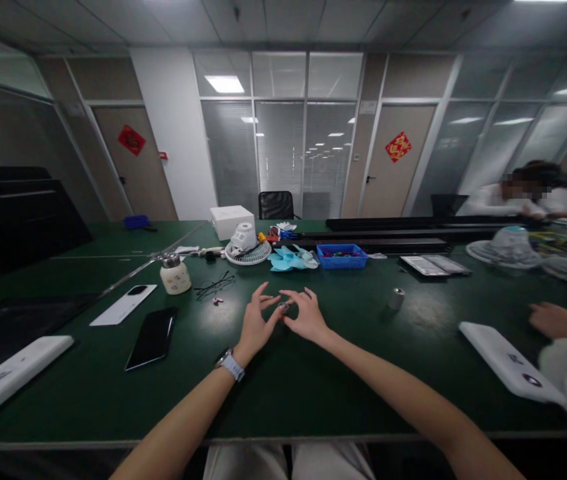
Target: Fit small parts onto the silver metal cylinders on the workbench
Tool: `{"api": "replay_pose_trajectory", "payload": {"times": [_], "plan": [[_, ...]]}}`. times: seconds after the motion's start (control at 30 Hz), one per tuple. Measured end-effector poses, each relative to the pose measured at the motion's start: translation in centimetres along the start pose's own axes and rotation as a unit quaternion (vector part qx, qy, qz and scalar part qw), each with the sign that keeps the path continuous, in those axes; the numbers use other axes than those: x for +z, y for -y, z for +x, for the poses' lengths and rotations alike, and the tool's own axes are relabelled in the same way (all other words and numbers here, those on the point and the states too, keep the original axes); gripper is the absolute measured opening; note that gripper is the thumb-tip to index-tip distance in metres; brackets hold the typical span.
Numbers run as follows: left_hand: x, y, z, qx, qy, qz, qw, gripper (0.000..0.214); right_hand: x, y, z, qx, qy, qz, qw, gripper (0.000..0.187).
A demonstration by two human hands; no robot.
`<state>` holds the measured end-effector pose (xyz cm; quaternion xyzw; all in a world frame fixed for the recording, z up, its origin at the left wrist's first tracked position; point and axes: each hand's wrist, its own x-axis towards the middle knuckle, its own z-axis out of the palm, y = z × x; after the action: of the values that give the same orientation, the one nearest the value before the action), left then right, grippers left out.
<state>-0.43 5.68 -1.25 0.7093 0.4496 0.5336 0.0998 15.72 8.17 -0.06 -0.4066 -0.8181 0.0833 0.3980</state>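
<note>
Over the middle of the green table (333,400), my left hand (257,325) and my right hand (307,315) meet at their fingertips. Between them is a small round metal part (284,307), pinched by thumbs and forefingers of both hands. Its exact kind is too small to make out, and the fingers cover some of it. The other fingers of each hand are raised and spread. A watch with a light strap (231,364) is on my left wrist. Right of my hands, a short silvery metal cylinder (396,299) stands upright on the table.
To the left lie a black phone (151,338), a white phone (123,305), glasses (214,285) and a cream bottle (175,275). Behind my hands are a white fan part (247,245), light-blue fan blades (293,258) and a blue bin (342,257). A co-worker's hand (560,321) rests near a white device (508,360).
</note>
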Motion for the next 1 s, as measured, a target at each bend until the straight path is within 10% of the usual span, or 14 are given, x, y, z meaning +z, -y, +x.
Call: {"api": "replay_pose_trajectory", "payload": {"times": [1.0], "plan": [[0.9, 0.3, 2.3, -0.075, -0.090, -0.048, 0.992, 0.042, 1.4, -0.7, -1.4, 0.056, -0.002, 0.052, 0.997, 0.048]]}}
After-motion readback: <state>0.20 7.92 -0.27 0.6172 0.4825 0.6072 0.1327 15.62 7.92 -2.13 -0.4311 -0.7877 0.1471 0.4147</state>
